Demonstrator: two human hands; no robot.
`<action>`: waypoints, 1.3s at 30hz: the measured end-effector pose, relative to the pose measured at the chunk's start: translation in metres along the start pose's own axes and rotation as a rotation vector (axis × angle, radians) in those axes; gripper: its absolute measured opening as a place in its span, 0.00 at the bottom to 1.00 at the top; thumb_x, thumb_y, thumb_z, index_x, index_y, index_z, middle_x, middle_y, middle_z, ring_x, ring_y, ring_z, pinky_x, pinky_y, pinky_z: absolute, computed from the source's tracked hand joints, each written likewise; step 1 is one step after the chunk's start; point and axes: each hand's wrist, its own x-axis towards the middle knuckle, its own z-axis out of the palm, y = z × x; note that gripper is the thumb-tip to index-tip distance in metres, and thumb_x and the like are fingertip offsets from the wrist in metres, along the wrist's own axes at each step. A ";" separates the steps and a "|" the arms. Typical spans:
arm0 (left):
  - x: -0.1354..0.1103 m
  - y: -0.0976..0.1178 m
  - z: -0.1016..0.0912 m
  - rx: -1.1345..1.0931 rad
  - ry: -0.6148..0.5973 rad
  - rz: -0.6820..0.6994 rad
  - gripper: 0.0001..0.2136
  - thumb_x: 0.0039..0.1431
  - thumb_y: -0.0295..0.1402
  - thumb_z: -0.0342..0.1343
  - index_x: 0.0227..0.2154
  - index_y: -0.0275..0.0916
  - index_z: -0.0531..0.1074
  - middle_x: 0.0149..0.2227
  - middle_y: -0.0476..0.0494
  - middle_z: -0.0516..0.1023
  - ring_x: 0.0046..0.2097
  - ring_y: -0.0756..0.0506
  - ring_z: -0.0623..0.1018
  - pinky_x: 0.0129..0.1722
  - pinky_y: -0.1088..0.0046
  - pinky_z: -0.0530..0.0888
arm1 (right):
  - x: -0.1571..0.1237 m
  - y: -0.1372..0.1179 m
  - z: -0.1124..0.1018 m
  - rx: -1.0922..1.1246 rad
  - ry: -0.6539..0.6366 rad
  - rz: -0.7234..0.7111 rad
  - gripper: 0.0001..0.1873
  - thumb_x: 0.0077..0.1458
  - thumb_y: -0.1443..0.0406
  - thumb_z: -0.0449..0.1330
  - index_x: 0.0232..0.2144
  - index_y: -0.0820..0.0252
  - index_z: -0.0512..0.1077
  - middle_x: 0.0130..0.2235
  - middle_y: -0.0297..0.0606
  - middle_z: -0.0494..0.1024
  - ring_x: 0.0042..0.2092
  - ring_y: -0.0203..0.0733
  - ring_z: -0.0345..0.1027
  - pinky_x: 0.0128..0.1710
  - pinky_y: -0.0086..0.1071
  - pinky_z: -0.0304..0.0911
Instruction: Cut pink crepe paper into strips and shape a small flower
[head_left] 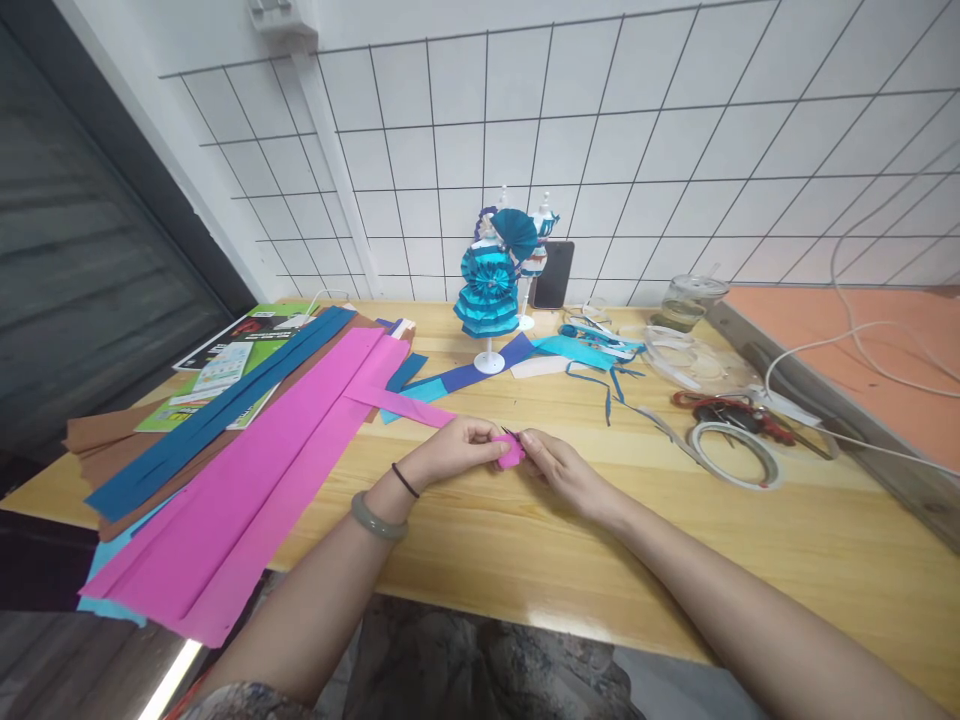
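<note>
A small folded piece of pink paper (511, 452) is pinched between both hands just above the wooden table (525, 530). My left hand (457, 450) grips its left side with closed fingers; a bracelet and a dark band sit on that wrist. My right hand (559, 465) pinches its right side. A narrow pink strip (397, 404) runs from the big pink sheets toward my left hand. Behind the hands stands a small mannequin with a pleated blue paper dress (489, 290).
Large pink sheets (247, 500), blue strips (225, 410) and brown paper lie at the left over a green booklet (225, 370). Blue scraps (577, 350), a phone (553, 274), a glass jar (686, 303), tape rolls (735, 455) and red-handled scissors (720, 408) sit right. A cabled orange surface (870, 350) is far right.
</note>
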 end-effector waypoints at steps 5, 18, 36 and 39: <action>0.001 0.000 0.001 -0.001 -0.005 0.010 0.12 0.52 0.37 0.54 0.22 0.32 0.70 0.28 0.44 0.73 0.32 0.50 0.71 0.35 0.74 0.66 | 0.001 0.001 0.000 -0.012 0.005 -0.014 0.22 0.61 0.54 0.39 0.23 0.59 0.60 0.23 0.30 0.57 0.27 0.34 0.52 0.29 0.28 0.51; 0.000 0.000 -0.001 0.004 0.000 0.004 0.13 0.52 0.39 0.54 0.22 0.32 0.71 0.27 0.44 0.73 0.32 0.50 0.71 0.35 0.74 0.66 | 0.000 0.001 0.000 -0.044 0.025 0.003 0.21 0.61 0.54 0.39 0.22 0.58 0.55 0.23 0.30 0.56 0.26 0.34 0.51 0.28 0.29 0.52; 0.000 0.001 -0.001 -0.009 0.000 -0.006 0.15 0.51 0.41 0.54 0.22 0.33 0.71 0.28 0.43 0.74 0.33 0.48 0.72 0.36 0.73 0.67 | 0.000 0.002 0.000 -0.033 0.031 0.005 0.20 0.61 0.55 0.39 0.22 0.58 0.55 0.23 0.30 0.56 0.26 0.34 0.51 0.29 0.29 0.52; 0.000 0.001 -0.001 -0.007 0.004 -0.009 0.15 0.51 0.41 0.54 0.22 0.32 0.71 0.28 0.43 0.74 0.33 0.49 0.72 0.36 0.73 0.67 | 0.000 0.001 0.000 -0.027 0.023 0.010 0.20 0.61 0.55 0.39 0.21 0.58 0.55 0.23 0.30 0.56 0.26 0.34 0.50 0.28 0.29 0.51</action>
